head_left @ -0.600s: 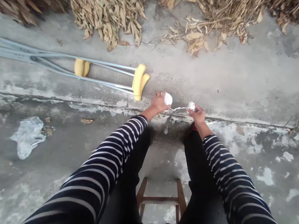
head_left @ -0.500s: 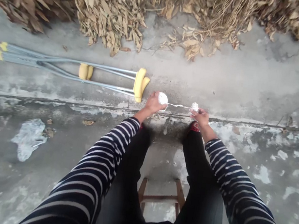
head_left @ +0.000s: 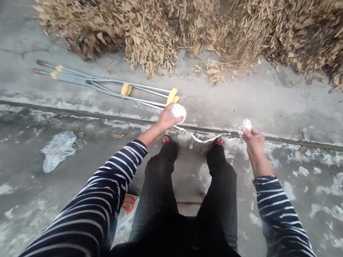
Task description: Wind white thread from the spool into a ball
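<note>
In my left hand [head_left: 166, 118] is a round ball of white cord [head_left: 178, 111], gripped with the thumb across its front edge. From it a loose white strand [head_left: 202, 141] sags over the gap between my feet and runs toward the right. My right hand [head_left: 253, 139] pinches a smaller, crumpled bundle of white cord [head_left: 246, 124] between thumb and fingers. Both hands are held out ahead of my knees, well apart from each other.
Grey crutches [head_left: 101, 80] with yellow pads lie on the raised concrete ledge, left of my left hand. Dry leaves [head_left: 160, 28] are heaped along the far side. A clear plastic bag [head_left: 58, 150] rests on the lower ground. An orange-and-white bag [head_left: 128, 208] lies beside my left leg.
My right hand has moved to the right with the small bundle, away from my left hand. The strand between them is longer and now hangs slack. The view has shifted and widened.
</note>
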The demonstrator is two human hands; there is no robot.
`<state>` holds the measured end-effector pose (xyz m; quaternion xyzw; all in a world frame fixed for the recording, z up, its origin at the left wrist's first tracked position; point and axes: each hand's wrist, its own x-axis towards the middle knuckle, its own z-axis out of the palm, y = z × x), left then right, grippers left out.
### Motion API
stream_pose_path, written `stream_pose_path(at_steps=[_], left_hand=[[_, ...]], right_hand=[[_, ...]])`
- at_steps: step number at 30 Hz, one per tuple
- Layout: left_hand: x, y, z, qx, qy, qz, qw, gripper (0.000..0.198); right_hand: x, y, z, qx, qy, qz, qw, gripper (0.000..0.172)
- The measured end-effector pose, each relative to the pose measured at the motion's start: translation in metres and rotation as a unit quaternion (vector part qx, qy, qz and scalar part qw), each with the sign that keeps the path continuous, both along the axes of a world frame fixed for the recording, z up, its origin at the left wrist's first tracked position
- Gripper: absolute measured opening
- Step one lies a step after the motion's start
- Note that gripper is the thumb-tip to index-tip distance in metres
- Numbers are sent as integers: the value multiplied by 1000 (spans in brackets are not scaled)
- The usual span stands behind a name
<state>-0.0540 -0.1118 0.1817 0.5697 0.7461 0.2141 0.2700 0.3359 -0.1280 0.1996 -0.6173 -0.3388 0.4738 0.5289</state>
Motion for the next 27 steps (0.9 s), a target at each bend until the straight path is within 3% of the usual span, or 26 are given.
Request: stream_pose_path(at_steps=[7,12,16,20,27], left_hand=[[11,-37,73,42,31,-71,996,88],[25,-67,126,84,36,-162,982,91],[33,-87,157,104,40,-205,972,95],[39,-102,171,116,42,-235,964,98],[37,-113,169,127,60,-248,959,98]], right_hand=[[-14,-45,55,52,-26,53,997,55],[-39,-74,70,45,0,87,995,59],[-51,-90,79,53,28,101,993,57],[-55,-100,90,55,36,123,990,58],[-48,-114,109,83,12,137,987,58]])
